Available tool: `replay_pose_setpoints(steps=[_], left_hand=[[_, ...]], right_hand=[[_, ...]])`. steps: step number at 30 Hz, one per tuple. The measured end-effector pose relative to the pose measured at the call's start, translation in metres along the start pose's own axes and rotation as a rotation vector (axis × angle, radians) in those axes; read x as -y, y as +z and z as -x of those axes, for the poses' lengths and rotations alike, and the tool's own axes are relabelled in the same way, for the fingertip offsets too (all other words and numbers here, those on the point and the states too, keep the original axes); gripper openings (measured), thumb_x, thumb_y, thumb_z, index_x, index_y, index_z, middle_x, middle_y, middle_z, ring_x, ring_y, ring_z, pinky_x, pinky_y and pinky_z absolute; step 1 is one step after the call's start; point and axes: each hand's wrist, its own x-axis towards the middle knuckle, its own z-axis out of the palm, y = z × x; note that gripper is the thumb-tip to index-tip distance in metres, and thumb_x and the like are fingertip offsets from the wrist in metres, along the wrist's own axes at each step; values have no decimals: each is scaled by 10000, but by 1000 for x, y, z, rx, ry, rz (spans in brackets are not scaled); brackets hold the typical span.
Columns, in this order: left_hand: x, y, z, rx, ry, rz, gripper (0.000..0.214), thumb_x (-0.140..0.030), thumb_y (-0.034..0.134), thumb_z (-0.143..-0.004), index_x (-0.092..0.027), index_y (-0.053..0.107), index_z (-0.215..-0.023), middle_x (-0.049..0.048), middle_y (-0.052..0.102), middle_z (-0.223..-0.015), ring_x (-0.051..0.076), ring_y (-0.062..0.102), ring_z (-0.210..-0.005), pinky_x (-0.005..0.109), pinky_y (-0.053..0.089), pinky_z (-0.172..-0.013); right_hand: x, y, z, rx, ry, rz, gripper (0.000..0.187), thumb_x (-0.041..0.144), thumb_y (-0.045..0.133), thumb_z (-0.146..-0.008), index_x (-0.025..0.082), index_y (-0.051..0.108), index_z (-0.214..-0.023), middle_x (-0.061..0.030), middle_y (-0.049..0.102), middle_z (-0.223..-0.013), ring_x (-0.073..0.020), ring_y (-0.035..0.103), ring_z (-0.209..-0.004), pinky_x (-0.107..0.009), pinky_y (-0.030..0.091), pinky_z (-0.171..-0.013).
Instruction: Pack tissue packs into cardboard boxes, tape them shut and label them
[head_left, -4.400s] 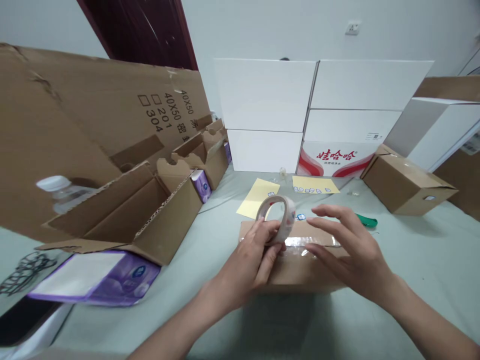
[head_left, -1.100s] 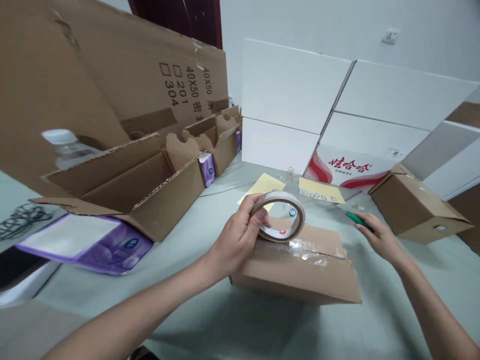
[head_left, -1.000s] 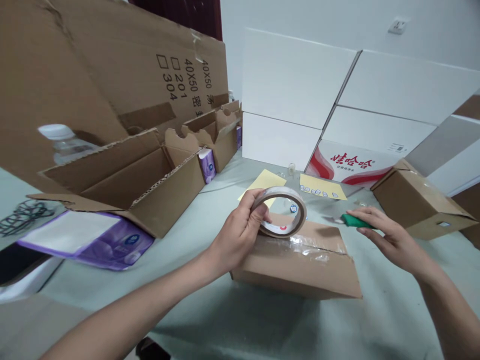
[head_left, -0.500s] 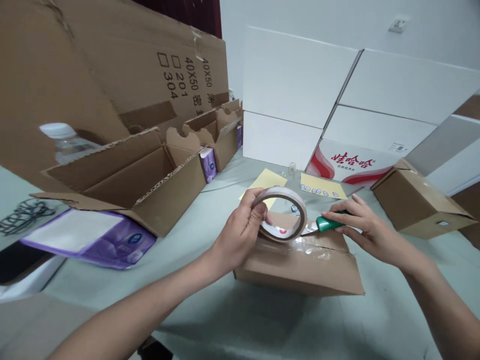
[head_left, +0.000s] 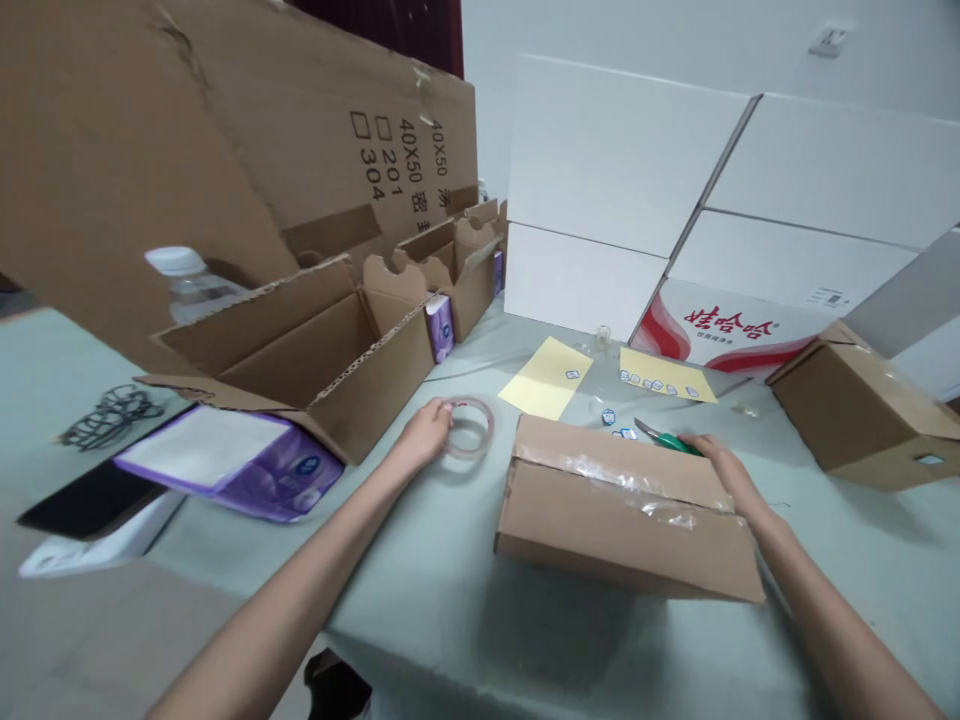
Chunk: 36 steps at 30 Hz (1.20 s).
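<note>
A roll of clear tape (head_left: 466, 454) is at the left of the closed cardboard box, its ring gripped at the left edge by my left hand (head_left: 427, 434). My right hand (head_left: 718, 462) is beyond the box's right end, closed on the green handle of a knife (head_left: 679, 443). The knife's blade points left, low over the table behind the box. The cardboard box (head_left: 630, 530) lies in front of me with clear tape strips along its top seam. The box partly hides my right hand.
Yellow sheets (head_left: 545, 378) and small blue-edged stickers (head_left: 608, 416) lie behind the box. To the left stand an open carton (head_left: 375, 400), a purple tissue pack (head_left: 289, 480) and a bottle (head_left: 191, 285). Another carton (head_left: 862, 420) sits right; white boxes (head_left: 585, 285) line the back.
My left hand has moved left and down with the tape roll, away from the box top. My right hand has lowered the knife behind the box, whose taped top now shows.
</note>
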Motion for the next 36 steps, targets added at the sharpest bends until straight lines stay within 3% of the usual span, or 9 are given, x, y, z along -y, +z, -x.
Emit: replay_pose_setpoints(steps=[6, 11, 14, 18, 23, 26, 28, 31, 36], left_hand=[[3, 6, 18, -21, 228, -204, 363, -223, 574, -930, -129, 557, -1280, 164, 470, -1420, 337, 409, -1366, 612, 302, -1153], [-25, 8, 56, 288, 559, -169, 676, -33, 436, -795, -186, 438, -1453, 124, 471, -1490, 261, 388, -1425, 498, 287, -1222], [-31, 9, 73, 470, 657, -125, 822, -62, 476, -765, -199, 270, -1549, 116, 397, -1565, 258, 384, -1448, 454, 339, -1209], [-22, 8, 79, 574, 645, -60, 903, -99, 513, -777, -215, 124, -1584, 135, 292, -1615, 300, 344, -1469, 521, 293, -1217], [-9, 2, 85, 631, 623, -11, 1029, -87, 526, -741, -296, -24, -1585, 97, 108, -1669, 332, 155, -1531, 567, 257, -1218], [-7, 0, 98, 636, 646, 46, 1047, -302, 664, -827, -317, -65, -1577, 97, -48, -1676, 372, -25, -1539, 613, 197, -1215], [-7, 2, 107, 638, 635, 54, 1288, -486, 822, -703, -311, -119, -1566, 141, -101, -1664, 423, -47, -1526, 655, 127, -1207], [-4, 7, 109, 586, 521, 44, 1467, -503, 904, -571, -285, -167, -1550, 212, -9, -1644, 460, 77, -1512, 680, 132, -1192], [6, -2, 80, 472, 451, 285, 1238, -552, 837, -602, -280, 105, -1562, 159, 176, -1615, 436, 271, -1455, 593, 254, -1190]], right_hand=[[-6, -13, 15, -46, 61, -34, 416, 395, 520, -788, 194, 691, -1110, -192, 695, -1078, -427, 650, -1059, -571, 542, -841], [-5, -34, 88, 25, -11, -159, 368, 410, 539, -891, 373, 631, -1246, -141, 706, -1220, -366, 700, -1061, -457, 626, -748], [6, -33, 132, 123, -90, -199, 568, 402, 614, -857, 496, 489, -1404, -81, 750, -1150, -361, 724, -1031, -429, 660, -707], [36, -19, 140, 165, -147, -213, 493, 363, 603, -876, 530, 541, -1336, -15, 786, -1002, -331, 767, -826, -406, 672, -594], [53, -9, 117, 110, -124, -179, 435, 356, 596, -902, 343, 599, -1338, -35, 785, -982, -320, 761, -872, -415, 665, -617], [57, -2, 116, 35, -70, -231, 276, 373, 635, -881, 289, 702, -1135, -43, 782, -996, -305, 751, -911, -405, 657, -652], [63, 4, 118, -17, -31, -277, 229, 403, 664, -859, 262, 729, -1027, -63, 782, -993, -308, 745, -934, -410, 649, -718], [77, 12, 123, -61, 59, -343, 302, 492, 698, -821, 229, 744, -962, -94, 779, -939, -325, 742, -912, -439, 627, -785], [103, 13, 126, -158, 26, -501, 505, 579, 668, -832, 223, 693, -1189, -144, 714, -1113, -322, 691, -1037, -437, 581, -891]])
